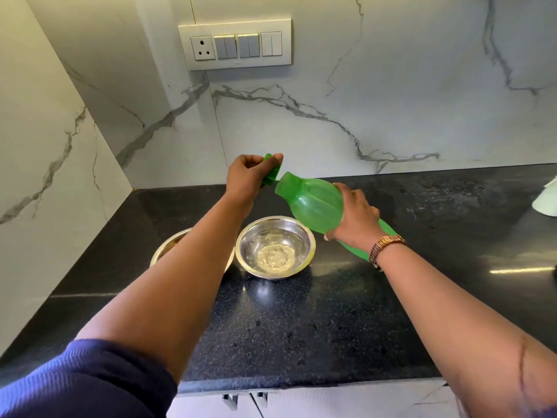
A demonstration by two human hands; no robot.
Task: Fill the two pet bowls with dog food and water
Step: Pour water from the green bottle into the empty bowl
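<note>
Hands (355,215) tilt green bottle (313,203) above water-filled steel bowl (275,247).

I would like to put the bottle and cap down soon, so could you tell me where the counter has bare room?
Bare black counter lies between the water bowl and the front edge, and to the right, between the green bottle and the white object. It is crowded at left, where the second bowl sits beside the first under the left forearm.
</note>
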